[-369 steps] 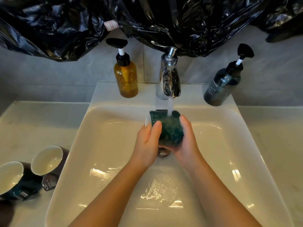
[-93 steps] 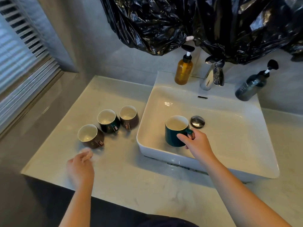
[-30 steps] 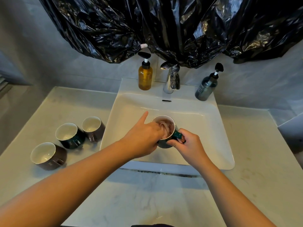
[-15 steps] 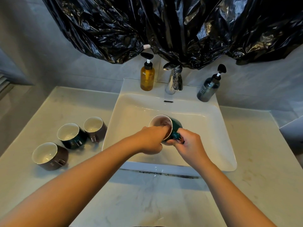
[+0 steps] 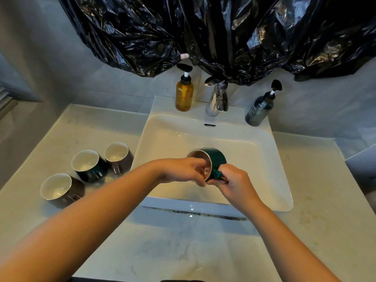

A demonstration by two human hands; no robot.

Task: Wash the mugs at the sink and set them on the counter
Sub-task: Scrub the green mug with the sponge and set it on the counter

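Left hand [image 5: 183, 169] with fingers curled into the mouth of the tilted teal mug [image 5: 216, 158], thumb outside the rim; right hand [image 5: 234, 184] pinching the handle, all low over the white sink [image 5: 264, 159]. Best done by rubbing round the whole inner wall and base, turning by the handle, gripping firmly against a likely slippery glaze.

At left on the marbled counter [image 5: 183, 251], three squat, rounded mugs, upright, cream inside: near brown mug [image 5: 61, 190], dark green mug [image 5: 88, 165], far brown mug [image 5: 118, 157]. Behind the glossy basin, amber pump bottle [image 5: 184, 94], chrome tap [image 5: 216, 98], grey pump bottle [image 5: 259, 109].
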